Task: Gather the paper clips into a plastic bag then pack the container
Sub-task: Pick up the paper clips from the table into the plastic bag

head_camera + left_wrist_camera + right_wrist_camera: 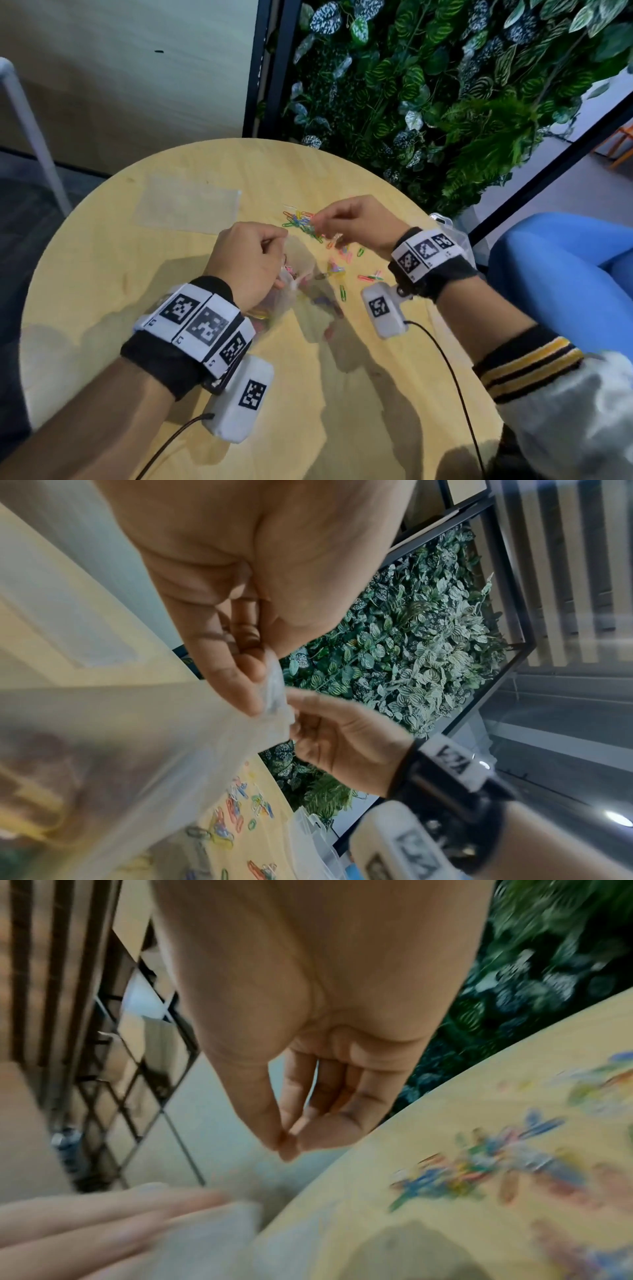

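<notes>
My left hand [253, 260] grips the rim of a clear plastic bag [299, 277] and holds it up above the round wooden table [137, 274]. Some coloured shapes show through the bag [137, 750]. A heap of coloured paper clips [301, 222] lies just beyond it, with more scattered toward the right. My right hand [356, 219] hovers over that heap, close to the bag's mouth. Its thumb and fingertips [287, 1142] are pinched together, and no clip shows between them. The right wrist view is blurred.
A second clear bag [188, 205] lies flat at the table's far left. A clear plastic container [448, 229] stands at the right edge. A blue chair [565, 274] is on the right, and a plant wall [445, 85] rises behind the table.
</notes>
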Motion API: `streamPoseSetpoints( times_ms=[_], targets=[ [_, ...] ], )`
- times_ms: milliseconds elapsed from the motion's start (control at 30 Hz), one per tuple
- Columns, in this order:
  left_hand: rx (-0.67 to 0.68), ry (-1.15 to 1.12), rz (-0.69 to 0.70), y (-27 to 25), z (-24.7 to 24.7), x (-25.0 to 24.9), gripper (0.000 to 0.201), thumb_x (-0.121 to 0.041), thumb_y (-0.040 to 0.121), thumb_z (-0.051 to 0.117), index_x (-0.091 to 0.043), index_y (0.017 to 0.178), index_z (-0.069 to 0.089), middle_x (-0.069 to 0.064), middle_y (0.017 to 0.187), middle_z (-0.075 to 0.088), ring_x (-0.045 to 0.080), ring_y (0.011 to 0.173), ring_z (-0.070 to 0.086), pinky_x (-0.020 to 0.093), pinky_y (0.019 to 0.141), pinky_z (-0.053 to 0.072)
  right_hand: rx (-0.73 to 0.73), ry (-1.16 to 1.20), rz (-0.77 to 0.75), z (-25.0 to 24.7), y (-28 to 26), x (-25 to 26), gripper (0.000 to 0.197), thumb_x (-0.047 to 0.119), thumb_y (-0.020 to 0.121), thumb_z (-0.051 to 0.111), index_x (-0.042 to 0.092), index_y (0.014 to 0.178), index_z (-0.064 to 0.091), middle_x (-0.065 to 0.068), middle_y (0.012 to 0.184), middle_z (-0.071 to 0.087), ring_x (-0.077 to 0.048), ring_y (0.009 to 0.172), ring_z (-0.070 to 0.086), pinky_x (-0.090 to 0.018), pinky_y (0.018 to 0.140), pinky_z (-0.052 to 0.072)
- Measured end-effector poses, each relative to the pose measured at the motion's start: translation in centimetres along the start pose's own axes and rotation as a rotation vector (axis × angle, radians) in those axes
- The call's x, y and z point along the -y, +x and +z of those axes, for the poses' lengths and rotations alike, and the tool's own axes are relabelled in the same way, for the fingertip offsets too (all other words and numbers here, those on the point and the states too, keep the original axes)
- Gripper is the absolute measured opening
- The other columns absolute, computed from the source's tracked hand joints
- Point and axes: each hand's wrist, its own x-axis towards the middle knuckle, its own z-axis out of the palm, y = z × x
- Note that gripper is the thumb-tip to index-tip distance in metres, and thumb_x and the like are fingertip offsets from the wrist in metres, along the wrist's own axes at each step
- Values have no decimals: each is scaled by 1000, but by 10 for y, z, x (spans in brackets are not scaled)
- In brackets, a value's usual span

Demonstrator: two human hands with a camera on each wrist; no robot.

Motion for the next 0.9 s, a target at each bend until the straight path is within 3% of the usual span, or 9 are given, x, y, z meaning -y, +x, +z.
streamPoseSetpoints(
  times_ms=[133, 233, 333, 400, 533, 633, 700, 800, 900],
  targets=[
    [-28, 13, -35, 5, -13, 6, 22, -16, 98, 54, -21, 107, 73, -7, 81, 71, 19, 52, 71, 22, 60, 57, -183, -436, 182, -33, 58, -64, 37, 38, 94, 59, 19, 126, 63, -4, 126, 63, -21, 112, 60, -33, 91, 47],
    [-40, 16, -55, 7, -20, 10, 23, -17, 98, 53, -22, 109, 73, -12, 74, 68, 18, 53, 71, 18, 57, 55, -160, -673, 327, -43, 89, -84, 59, 51, 98, 43, 21, 149, 35, -7, 153, 38, -29, 134, 45, -37, 105, 39],
    [-47, 23, -48, 11, -21, 13, 23, -16, 98, 54, -22, 108, 73, -16, 74, 65, 17, 51, 71, 15, 58, 52, -74, -815, 343, -41, 112, -85, 62, 48, 103, 28, 15, 155, 18, -5, 162, 14, -27, 146, 24, -39, 116, 22],
    [-47, 28, -43, 13, -20, 14, 23, -16, 98, 54, -22, 109, 73, -17, 71, 63, 16, 51, 70, 14, 57, 51, -15, -883, 347, -36, 120, -90, 59, 44, 104, 28, 10, 152, 25, -10, 160, 20, -31, 145, 24, -43, 117, 21],
    [-40, 47, -42, 15, -20, 15, 23, -17, 98, 54, -21, 111, 73, -16, 67, 63, 15, 51, 70, 19, 61, 53, -61, -885, 392, -35, 118, -107, 52, 43, 100, 37, 7, 138, 45, -18, 141, 47, -36, 127, 46, -43, 103, 38],
    [-37, 59, -37, 15, -19, 15, 24, -16, 98, 54, -20, 111, 73, -14, 66, 64, 15, 51, 71, 20, 61, 53, -55, -908, 392, -32, 97, -111, 45, 36, 104, 30, 15, 143, 35, -17, 136, 44, -39, 123, 44, -46, 102, 40],
    [-31, 73, -33, 13, -18, 15, 24, -15, 98, 54, -20, 111, 73, -13, 67, 65, 13, 50, 70, 18, 60, 50, -54, -886, 429, -28, 81, -109, 47, 45, 103, 25, 20, 141, 36, -17, 136, 44, -38, 120, 46, -49, 101, 41],
    [-23, 83, -27, 9, -17, 13, 24, -15, 98, 54, -20, 111, 73, -13, 69, 66, 12, 49, 70, 14, 55, 50, -64, -857, 400, -17, 58, -102, 51, 53, 99, 27, 21, 134, 46, -17, 125, 53, -38, 109, 55, -44, 94, 47],
    [-15, 83, -22, 5, -17, 10, 23, -16, 98, 54, -19, 111, 72, -13, 72, 67, 12, 49, 69, 7, 52, 48, -52, -918, 379, -3, 36, -88, 46, 46, 96, 39, 10, 110, 64, -11, 99, 69, -32, 91, 66, -36, 78, 54]
  ],
)
